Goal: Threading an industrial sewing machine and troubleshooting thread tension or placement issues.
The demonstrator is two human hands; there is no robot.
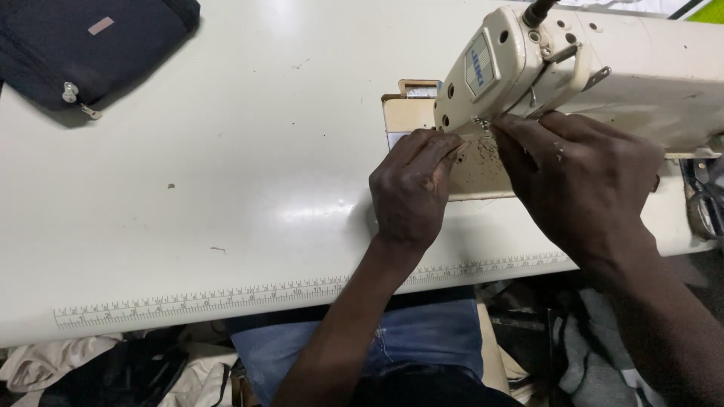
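Nearest the camera, below the table edge, are the person's blue jeans (422, 339), with heaps of pale and dark cloth (90, 369) on the floor to the left and grey cloth (596, 362) to the right. A printed measuring scale (249, 292) runs along the near edge of the white sewing table (188, 188).

Further in, the left hand (411, 188) lies palm down on the table, fingers close together and curled, their tips at the needle area under the head of the cream industrial sewing machine (528, 68). The right hand (581, 177) reaches in from the right, its fingers drawn together at the needle bar; whether they pinch a thread or a small part cannot be told, since the tips hide it. Both hands meet over the worn, speckled metal bed plate (479, 169) beneath the machine head.

Behind the left hand's fingers, a small pale wooden plate (407, 109) sits at the machine's left end.

Farthest, in the top left corner, a dark zippered pouch (90, 45) lies on the table, well apart from the hands; its zip looks closed and its contents are hidden.
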